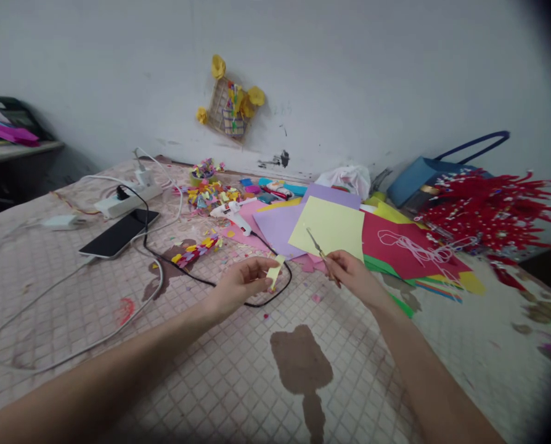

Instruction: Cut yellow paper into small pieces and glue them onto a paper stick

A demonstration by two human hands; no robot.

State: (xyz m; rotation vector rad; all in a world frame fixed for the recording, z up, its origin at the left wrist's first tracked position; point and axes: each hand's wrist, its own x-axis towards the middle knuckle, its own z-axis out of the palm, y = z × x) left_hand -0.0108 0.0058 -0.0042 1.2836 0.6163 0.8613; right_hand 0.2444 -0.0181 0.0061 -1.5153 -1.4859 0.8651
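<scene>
Between the thumb and fingers of my left hand [241, 283] is a small pale yellow paper strip [276, 269], pinched and held above the table. My right hand [352, 275] is closed around the handles of a pair of scissors [317, 242], whose blades point away from me, up and to the left. Beyond the scissors lies a pale yellow paper sheet [333, 219], on top of lilac sheets [278, 227]. A white glue gun [232, 216] rests just past my left hand, and its black cord [288, 280] loops beneath the paper strip.
At the left, a tablet [121, 233] lies near a power strip [127, 200] with white cables. Colourful paper pieces [211, 196] are heaped at the back. Red paper [391, 243] bears tangled white string [418, 250]. Red fuzzy stems [483, 206] and a blue bag [418, 176] stand at right.
</scene>
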